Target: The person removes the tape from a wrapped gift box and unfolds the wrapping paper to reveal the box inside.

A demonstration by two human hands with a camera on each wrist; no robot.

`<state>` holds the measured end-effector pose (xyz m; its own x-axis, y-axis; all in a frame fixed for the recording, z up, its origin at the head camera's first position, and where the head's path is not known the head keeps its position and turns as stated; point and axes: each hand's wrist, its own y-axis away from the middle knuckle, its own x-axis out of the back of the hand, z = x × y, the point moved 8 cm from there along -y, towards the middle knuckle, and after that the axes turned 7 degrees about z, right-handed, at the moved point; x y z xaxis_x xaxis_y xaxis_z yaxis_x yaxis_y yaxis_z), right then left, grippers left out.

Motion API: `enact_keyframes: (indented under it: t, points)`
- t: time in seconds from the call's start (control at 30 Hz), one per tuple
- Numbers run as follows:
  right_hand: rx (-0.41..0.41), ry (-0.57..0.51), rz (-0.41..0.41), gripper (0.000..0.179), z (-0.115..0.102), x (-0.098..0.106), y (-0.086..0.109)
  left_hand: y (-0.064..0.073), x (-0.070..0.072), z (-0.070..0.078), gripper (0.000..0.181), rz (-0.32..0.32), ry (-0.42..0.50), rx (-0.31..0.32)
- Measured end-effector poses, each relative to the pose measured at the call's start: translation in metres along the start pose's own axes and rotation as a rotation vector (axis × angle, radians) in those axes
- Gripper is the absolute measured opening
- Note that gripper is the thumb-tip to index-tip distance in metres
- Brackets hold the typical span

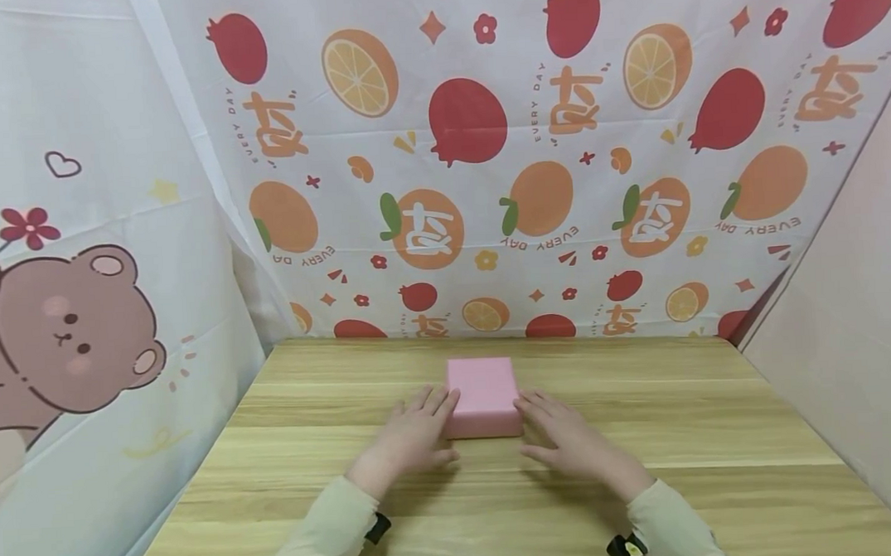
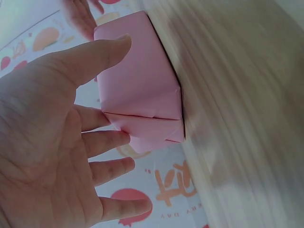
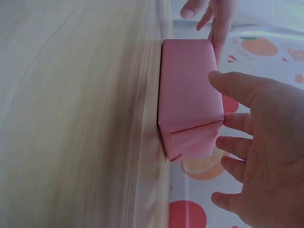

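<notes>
A pink paper-wrapped box (image 1: 483, 386) sits on the wooden table. In the left wrist view its folded paper end (image 2: 147, 130) shows beside the left fingers. My left hand (image 1: 411, 437) is at the box's left side, fingers nearly straight, fingertips at its upper left edge. On the opposite side is my right hand (image 1: 568, 440), its fingers extended and their tips by the box's right edge. The right wrist view shows the right hand (image 3: 270, 142) spread, with the thumb over the box's near face. Neither hand curls round the box.
The wood-grain table (image 1: 500, 508) stretches around the box. Behind it hangs a white curtain (image 1: 582, 156) printed with fruit. At the left hangs a cloth with a bear (image 1: 74, 327), and a pale wall (image 1: 850, 310) stands at the right. Dark bands sit on both wrists.
</notes>
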<state>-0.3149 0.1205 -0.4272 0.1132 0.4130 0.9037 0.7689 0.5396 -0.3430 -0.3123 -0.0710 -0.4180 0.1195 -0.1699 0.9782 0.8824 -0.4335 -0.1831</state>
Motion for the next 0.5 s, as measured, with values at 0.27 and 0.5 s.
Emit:
enact_keyframes:
  t: [0.27,0.5]
  points:
    - [-0.026,0.005,0.013,0.067,0.010,0.012,0.012,-0.006,-0.005,0.016,0.088,-0.015,0.014,-0.029]
    - [-0.073,-0.076,0.025,0.061,0.015,0.018,0.007,-0.018,0.000,0.011,0.079,-0.010,0.121,0.009]
